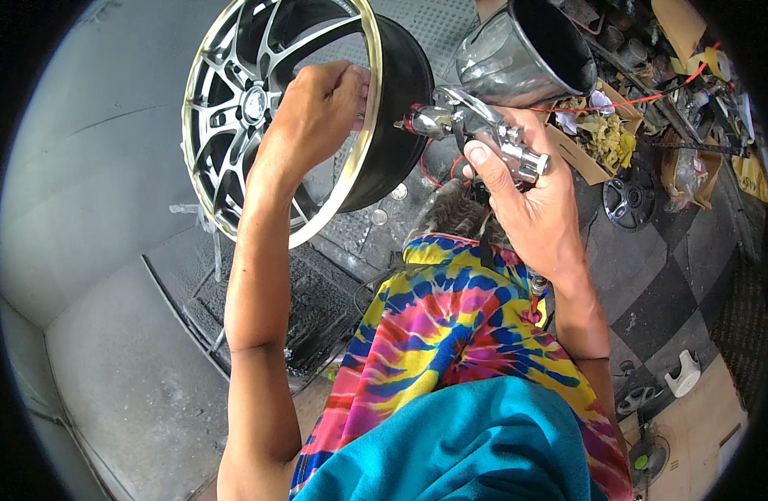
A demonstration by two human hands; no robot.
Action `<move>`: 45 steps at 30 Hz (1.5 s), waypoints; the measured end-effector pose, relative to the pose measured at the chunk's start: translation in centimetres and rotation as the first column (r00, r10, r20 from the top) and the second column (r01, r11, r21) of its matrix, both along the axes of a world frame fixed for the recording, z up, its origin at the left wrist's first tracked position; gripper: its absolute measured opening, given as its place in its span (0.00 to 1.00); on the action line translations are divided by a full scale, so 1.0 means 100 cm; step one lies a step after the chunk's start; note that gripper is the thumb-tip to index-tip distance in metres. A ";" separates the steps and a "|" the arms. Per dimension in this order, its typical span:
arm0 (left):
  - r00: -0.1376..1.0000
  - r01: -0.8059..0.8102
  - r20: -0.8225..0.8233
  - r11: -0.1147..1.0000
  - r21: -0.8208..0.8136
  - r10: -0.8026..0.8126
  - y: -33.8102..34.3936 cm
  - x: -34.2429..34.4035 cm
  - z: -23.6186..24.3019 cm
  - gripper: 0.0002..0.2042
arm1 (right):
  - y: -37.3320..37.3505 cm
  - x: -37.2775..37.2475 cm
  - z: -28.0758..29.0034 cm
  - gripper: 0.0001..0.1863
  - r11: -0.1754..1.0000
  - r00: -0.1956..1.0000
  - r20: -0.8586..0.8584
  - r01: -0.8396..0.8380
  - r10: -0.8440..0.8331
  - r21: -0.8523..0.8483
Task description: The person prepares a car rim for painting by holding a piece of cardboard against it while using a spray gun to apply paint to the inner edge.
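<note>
A car wheel rim [255, 102] with silver and black spokes stands tilted at the upper left. A pale yellow band like masking tape runs round its lip, and the barrel behind is black. My left hand [327, 98] reaches across the spokes, its fingers curled at the lip on the right side; the fingertips are partly hidden. My right hand [530, 188] is wrapped round a chrome spray gun [476, 125]. The gun's nozzle, with a red ring, points left at the black barrel, a short gap away. The trigger fingers are mostly hidden behind the gun.
A grey bucket [505, 54] leans beyond the gun. A red hose [643, 100] runs among clutter at right, near a cardboard box [588, 159] of crumpled paper and a dark wheel cover [629, 200]. Grey panels [92, 167] stand at left. A small fan [649, 457] is at lower right.
</note>
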State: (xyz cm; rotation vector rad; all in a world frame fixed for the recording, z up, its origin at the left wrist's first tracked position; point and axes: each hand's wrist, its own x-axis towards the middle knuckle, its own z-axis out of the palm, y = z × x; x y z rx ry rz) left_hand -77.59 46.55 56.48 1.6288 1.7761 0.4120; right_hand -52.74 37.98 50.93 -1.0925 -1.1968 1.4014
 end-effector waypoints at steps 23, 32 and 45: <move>0.887 0.206 -0.457 0.944 0.260 -0.067 -0.002 0.013 0.023 0.16 | -0.013 0.008 -0.007 0.19 0.995 1.000 -0.009 0.027 -0.028 -0.092; 0.983 0.053 -0.165 0.985 -0.162 -0.080 -0.016 -0.011 0.001 0.20 | 0.004 0.006 0.000 0.17 0.995 0.999 0.016 0.042 -0.040 -0.092; 0.991 0.085 -0.103 0.996 -0.018 -0.087 -0.017 -0.010 -0.007 0.21 | 0.003 -0.002 -0.007 0.19 1.000 1.000 0.019 0.004 -0.003 -0.029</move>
